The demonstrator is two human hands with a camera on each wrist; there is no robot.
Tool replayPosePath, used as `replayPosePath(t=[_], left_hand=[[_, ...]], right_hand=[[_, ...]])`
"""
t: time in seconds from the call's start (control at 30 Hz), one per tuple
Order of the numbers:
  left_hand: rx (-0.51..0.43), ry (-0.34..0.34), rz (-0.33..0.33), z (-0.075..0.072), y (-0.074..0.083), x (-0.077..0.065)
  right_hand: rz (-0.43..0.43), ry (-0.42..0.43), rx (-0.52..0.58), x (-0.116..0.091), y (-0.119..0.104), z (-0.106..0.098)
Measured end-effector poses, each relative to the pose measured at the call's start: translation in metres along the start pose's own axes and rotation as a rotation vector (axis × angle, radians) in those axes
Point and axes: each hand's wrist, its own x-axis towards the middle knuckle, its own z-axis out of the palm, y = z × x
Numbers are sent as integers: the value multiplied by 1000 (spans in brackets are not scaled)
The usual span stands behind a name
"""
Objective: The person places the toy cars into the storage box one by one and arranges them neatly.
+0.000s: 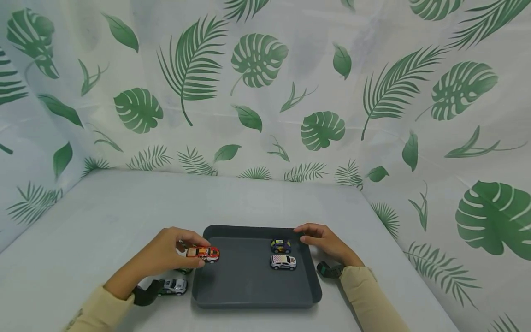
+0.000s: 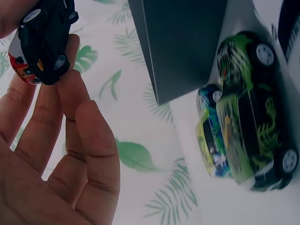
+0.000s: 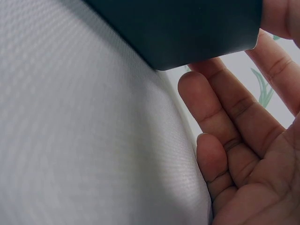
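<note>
My left hand (image 1: 166, 251) pinches a red-and-orange toy car (image 1: 203, 253) between thumb and fingers, over the left rim of a dark grey tray (image 1: 244, 286). The left wrist view shows the black underside of this toy car (image 2: 47, 40), wheels outward. At the tray's back right corner is my right hand (image 1: 327, 242), gripping the rim with the thumb on the inner side and fingers outside. Inside the tray, near that hand, a dark blue-and-yellow toy car (image 1: 281, 246) stands behind a white toy car (image 1: 283, 262).
Left of the tray, a silver toy car (image 1: 173, 287) sits on the white table (image 1: 137, 198). A green toy car with a skeleton print (image 2: 253, 117) and a blue-and-yellow-green one (image 2: 213, 131) stand close together there. Leaf-patterned cloth (image 1: 265, 106) encloses the table.
</note>
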Motion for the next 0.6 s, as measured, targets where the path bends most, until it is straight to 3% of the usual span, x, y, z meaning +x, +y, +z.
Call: replayPosePath(t=[0.6], left_hand=[[0, -27, -65, 22, 13, 9]], right_hand=[[0, 1, -18, 0, 0, 0]])
